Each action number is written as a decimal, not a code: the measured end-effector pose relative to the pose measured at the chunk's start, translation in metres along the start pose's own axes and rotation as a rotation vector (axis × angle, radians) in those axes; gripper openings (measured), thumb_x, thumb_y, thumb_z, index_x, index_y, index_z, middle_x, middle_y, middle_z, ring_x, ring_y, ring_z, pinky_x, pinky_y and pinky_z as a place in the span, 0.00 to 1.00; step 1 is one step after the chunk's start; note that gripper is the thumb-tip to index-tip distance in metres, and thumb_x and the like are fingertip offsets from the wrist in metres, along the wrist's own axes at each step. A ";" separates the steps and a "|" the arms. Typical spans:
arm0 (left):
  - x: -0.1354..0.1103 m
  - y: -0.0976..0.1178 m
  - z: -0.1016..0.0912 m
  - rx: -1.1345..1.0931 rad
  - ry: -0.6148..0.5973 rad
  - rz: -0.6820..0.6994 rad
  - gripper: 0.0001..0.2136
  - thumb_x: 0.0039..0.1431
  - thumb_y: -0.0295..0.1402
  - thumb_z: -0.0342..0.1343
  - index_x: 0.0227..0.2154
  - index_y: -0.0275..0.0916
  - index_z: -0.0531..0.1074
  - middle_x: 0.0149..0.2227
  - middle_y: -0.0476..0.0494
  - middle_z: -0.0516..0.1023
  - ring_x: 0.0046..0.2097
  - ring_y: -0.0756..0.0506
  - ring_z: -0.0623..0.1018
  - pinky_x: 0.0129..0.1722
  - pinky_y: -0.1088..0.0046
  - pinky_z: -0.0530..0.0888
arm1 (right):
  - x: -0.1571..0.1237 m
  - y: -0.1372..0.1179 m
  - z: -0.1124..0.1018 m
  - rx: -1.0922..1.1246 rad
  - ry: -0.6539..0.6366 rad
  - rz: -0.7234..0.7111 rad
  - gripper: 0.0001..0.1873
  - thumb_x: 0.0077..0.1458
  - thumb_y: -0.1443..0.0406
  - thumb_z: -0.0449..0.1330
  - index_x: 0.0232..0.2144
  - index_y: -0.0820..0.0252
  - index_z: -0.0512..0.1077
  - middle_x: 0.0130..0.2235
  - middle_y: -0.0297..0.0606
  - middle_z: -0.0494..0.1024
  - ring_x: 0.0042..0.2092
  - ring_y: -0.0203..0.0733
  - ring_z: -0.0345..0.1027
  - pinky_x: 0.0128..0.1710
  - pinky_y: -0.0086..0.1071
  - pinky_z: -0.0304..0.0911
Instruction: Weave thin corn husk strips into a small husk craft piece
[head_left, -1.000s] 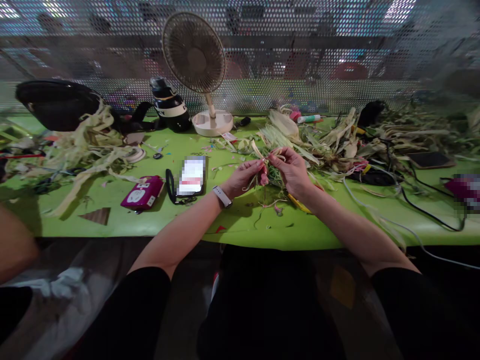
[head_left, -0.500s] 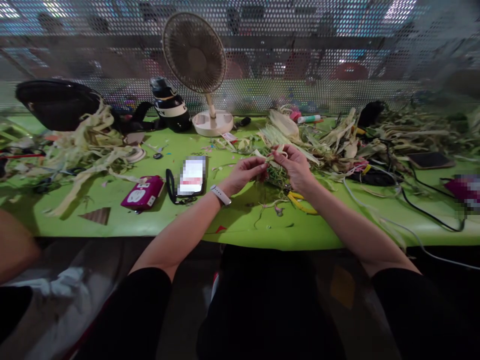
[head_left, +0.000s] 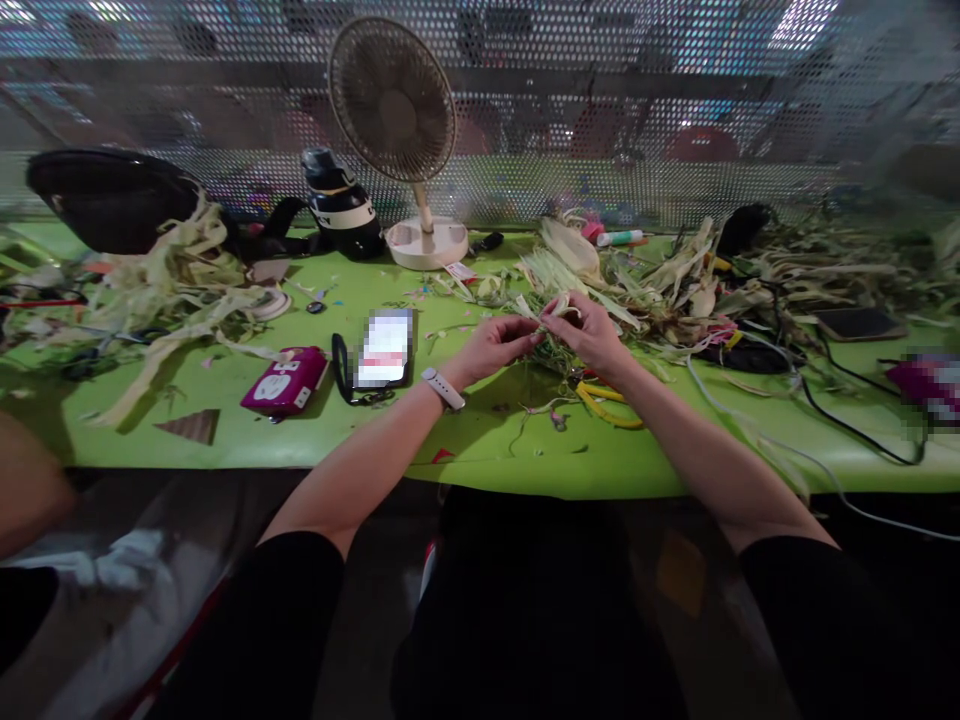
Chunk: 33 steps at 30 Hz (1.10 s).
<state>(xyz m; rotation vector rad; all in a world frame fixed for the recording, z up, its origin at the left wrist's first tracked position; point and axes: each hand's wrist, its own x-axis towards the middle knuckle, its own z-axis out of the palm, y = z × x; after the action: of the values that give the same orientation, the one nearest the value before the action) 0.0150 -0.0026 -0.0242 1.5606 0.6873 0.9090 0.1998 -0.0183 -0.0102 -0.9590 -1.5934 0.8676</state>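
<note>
My left hand (head_left: 491, 345) and my right hand (head_left: 592, 332) meet over the green table (head_left: 480, 455), fingers pinched together on a small pale strip of dried husk (head_left: 546, 312). Whether both hands hold the same strip I cannot make out. Under and behind the hands lies a pile of green and pale husk strips (head_left: 570, 275). Yellow-handled pliers (head_left: 609, 405) lie on the table just below my right wrist. A white watch (head_left: 442, 388) sits on my left wrist.
A small desk fan (head_left: 397, 130) stands at the back. A phone (head_left: 384, 350) and a magenta case (head_left: 285, 382) lie left of my hands. More husks (head_left: 180, 290) heap at the left, a black bag (head_left: 105, 205) behind. Cables (head_left: 840, 420) run at the right. Another person's arm (head_left: 26, 490) shows at the left edge.
Both hands have moved away from me and slightly up toward the husk pile. The pink piece they held a second ago is out of sight. The yellow pliers are now uncovered.
</note>
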 end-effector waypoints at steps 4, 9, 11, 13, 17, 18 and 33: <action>0.001 -0.003 -0.003 0.036 0.010 -0.020 0.19 0.48 0.44 0.69 0.39 0.36 0.79 0.30 0.47 0.79 0.30 0.52 0.73 0.30 0.75 0.70 | 0.002 0.005 -0.002 0.057 0.037 0.037 0.18 0.50 0.50 0.68 0.36 0.53 0.69 0.20 0.25 0.63 0.22 0.33 0.55 0.22 0.31 0.53; 0.001 -0.004 -0.008 0.078 -0.009 -0.014 0.15 0.51 0.43 0.67 0.35 0.35 0.80 0.30 0.45 0.80 0.29 0.52 0.74 0.31 0.75 0.70 | 0.006 0.015 -0.006 0.078 0.112 0.034 0.16 0.52 0.51 0.66 0.38 0.50 0.70 0.22 0.25 0.64 0.23 0.35 0.57 0.25 0.34 0.60; 0.002 -0.005 -0.010 0.082 -0.016 -0.017 0.14 0.51 0.42 0.67 0.35 0.36 0.80 0.30 0.45 0.81 0.30 0.52 0.75 0.33 0.74 0.72 | 0.007 0.016 -0.007 0.078 0.142 -0.003 0.17 0.51 0.50 0.67 0.38 0.50 0.70 0.22 0.26 0.64 0.23 0.34 0.57 0.25 0.33 0.60; 0.004 -0.006 -0.012 0.076 -0.054 -0.022 0.12 0.50 0.40 0.67 0.34 0.37 0.80 0.32 0.45 0.81 0.32 0.50 0.76 0.38 0.71 0.74 | 0.009 0.016 -0.009 0.087 0.184 -0.057 0.18 0.51 0.49 0.67 0.36 0.51 0.69 0.22 0.25 0.62 0.23 0.33 0.56 0.23 0.32 0.58; 0.006 -0.006 -0.017 0.018 -0.107 0.032 0.17 0.47 0.34 0.67 0.42 0.40 0.80 0.42 0.42 0.83 0.45 0.45 0.79 0.50 0.63 0.75 | 0.010 0.012 -0.011 0.094 0.214 -0.095 0.19 0.51 0.48 0.67 0.34 0.53 0.68 0.23 0.25 0.63 0.23 0.32 0.56 0.23 0.30 0.57; 0.006 -0.005 -0.018 -0.016 -0.069 0.079 0.19 0.48 0.35 0.66 0.45 0.41 0.78 0.46 0.42 0.82 0.50 0.43 0.78 0.53 0.62 0.73 | 0.010 0.012 -0.011 0.098 0.208 -0.089 0.20 0.50 0.48 0.67 0.33 0.53 0.68 0.23 0.25 0.63 0.23 0.31 0.56 0.23 0.30 0.58; 0.007 -0.008 0.002 -0.113 0.018 0.167 0.13 0.51 0.38 0.67 0.37 0.37 0.76 0.39 0.43 0.81 0.44 0.46 0.79 0.54 0.62 0.74 | -0.002 0.002 0.007 0.227 0.091 0.027 0.24 0.43 0.47 0.72 0.31 0.55 0.70 0.24 0.27 0.71 0.25 0.32 0.64 0.25 0.30 0.62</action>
<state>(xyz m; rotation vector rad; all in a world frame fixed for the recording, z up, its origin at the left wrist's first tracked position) 0.0206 0.0040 -0.0308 1.5264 0.5143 1.0684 0.1935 -0.0199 -0.0140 -0.8480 -1.3749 0.9870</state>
